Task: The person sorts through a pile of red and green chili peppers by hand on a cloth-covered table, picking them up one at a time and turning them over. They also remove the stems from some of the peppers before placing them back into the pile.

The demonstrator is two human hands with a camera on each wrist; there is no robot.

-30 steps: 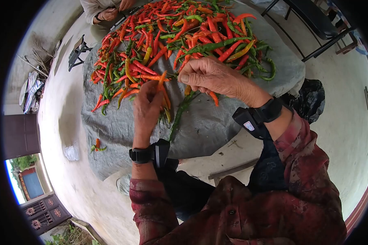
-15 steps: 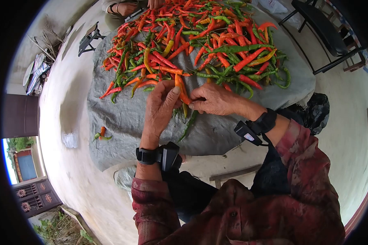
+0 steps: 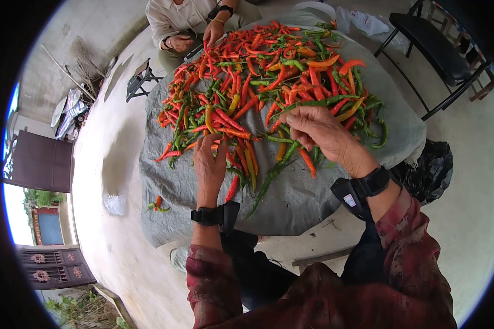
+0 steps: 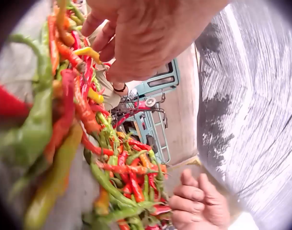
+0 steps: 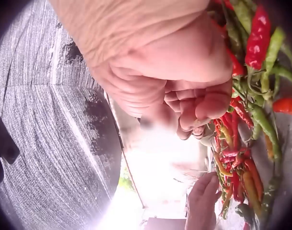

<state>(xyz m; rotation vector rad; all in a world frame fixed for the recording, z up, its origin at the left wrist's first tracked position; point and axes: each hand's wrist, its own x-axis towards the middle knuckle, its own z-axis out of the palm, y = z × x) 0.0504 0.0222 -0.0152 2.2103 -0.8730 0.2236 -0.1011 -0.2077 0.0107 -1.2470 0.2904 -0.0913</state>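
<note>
My left hand reaches over the near left edge of a pile of chili peppers, its fingers bent loosely down. In the left wrist view nothing shows between the fingers of this left hand. Below and beside it lie a red chili pepper and several orange and yellow ones. My right hand is raised over the near right side of the pile, fingers curled toward the palm. Whether it pinches something small I cannot tell. A long green chili pepper lies between the hands, on the grey cloth.
Across the pile sits another person, whose hand touches the far peppers. A few chili pieces lie apart at the cloth's left. A black chair stands right, a small folding stool left. A black plastic bag hangs at right.
Half a second ago both hands held an orange chili pepper between them. They have since parted, the left back toward the pile's near edge, the right up. The head view has shifted.
</note>
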